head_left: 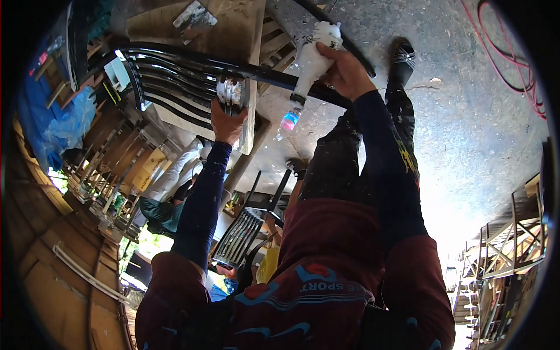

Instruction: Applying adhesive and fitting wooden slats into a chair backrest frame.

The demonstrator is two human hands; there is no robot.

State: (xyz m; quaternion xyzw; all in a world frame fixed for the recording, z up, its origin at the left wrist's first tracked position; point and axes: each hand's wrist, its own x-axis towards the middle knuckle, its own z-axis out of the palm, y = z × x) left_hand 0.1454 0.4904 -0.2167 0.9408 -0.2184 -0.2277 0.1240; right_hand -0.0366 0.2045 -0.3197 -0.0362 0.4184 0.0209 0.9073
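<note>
A black, glossy chair frame with several curved slats (pixel 175 76) lies across a wooden worktable (pixel 227 23). My left hand (pixel 228 123) is closed at the base of a ribbed, silvery-white, can-like cylinder (pixel 230 91), beside the ends of the slats. What the cylinder is, I cannot tell. My right hand (pixel 349 73) is closed round a white bottle-shaped thing (pixel 314 61), held tilted over a long black rail of the frame. Its narrow end has a dark band and a blue and pink tip (pixel 290 121) pointing down. Its wide end looks crumpled or crusted.
Another black slatted chair (pixel 240 236) stands behind, near another person's arm. A person in a green top (pixel 160 213) bends at the left. A red hose (pixel 513 58) lies on the concrete floor (pixel 455 116). Blue sheeting (pixel 64 128) hangs at far left.
</note>
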